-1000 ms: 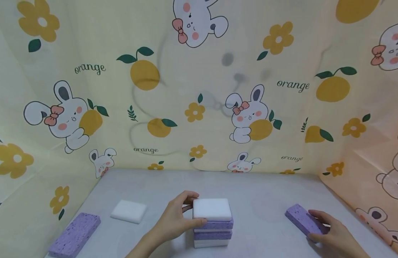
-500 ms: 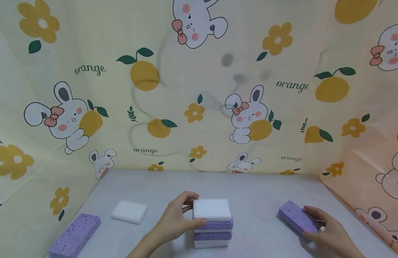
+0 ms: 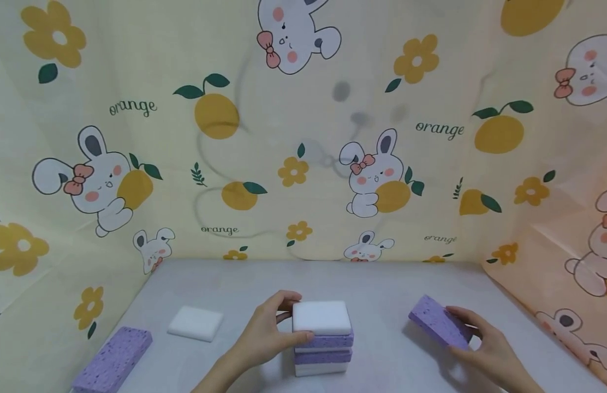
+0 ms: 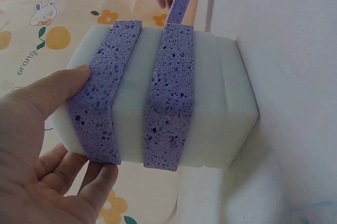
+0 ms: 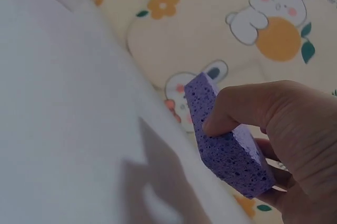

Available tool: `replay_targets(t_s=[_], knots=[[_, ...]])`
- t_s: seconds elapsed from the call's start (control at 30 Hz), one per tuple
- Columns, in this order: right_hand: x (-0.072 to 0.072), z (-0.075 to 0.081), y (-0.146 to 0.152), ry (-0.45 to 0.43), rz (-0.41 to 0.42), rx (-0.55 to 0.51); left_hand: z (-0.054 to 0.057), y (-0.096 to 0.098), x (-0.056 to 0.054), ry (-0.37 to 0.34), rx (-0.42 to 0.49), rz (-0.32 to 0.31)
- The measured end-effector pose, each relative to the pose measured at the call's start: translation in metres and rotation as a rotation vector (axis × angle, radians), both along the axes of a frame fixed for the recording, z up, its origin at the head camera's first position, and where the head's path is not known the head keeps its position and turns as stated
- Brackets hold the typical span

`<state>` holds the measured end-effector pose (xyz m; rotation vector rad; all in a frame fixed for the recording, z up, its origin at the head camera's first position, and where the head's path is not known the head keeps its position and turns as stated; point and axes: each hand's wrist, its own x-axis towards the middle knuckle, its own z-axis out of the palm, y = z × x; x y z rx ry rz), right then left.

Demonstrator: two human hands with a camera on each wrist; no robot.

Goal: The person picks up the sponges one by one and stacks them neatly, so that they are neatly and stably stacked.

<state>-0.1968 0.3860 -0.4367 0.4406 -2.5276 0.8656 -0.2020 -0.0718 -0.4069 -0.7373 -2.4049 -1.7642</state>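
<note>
A stack of white and purple sponges [image 3: 322,317] stands at the front middle of the table, a white one on top. My left hand [image 3: 270,334] grips the upper part of this stack, thumb at the front and fingers at the back. In the left wrist view the thumb touches the upper purple sponge [image 4: 108,90]. To the right of the stack, my right hand [image 3: 489,345] pinches a purple sponge [image 3: 436,321] by its near end. That sponge is tilted and off the table, with its shadow below. In the right wrist view the held sponge [image 5: 226,155] partly hides the other fingers.
A white sponge [image 3: 195,323] lies flat to the left of the stack. Further left, a purple sponge [image 3: 114,357] lies near the table's left edge. Patterned cloth [image 3: 264,147] walls in the back and both sides of the grey-white table [image 3: 382,289].
The right hand has raised the purple sponge off the table and carried it left, toward the stack. The left hand stays on the stack. The head view has shifted slightly.
</note>
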Motion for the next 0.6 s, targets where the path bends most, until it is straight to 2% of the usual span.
replay_targets(t_s=[0.23,0.6], knots=[[0.005,0.000,-0.009,-0.003,0.003,-0.008,0.001,0.000,0.001,0.010,0.010,-0.014],[0.007,0.001,-0.019,-0.001,-0.008,-0.020,0.001,0.000,0.001,0.001,-0.001,0.002]])
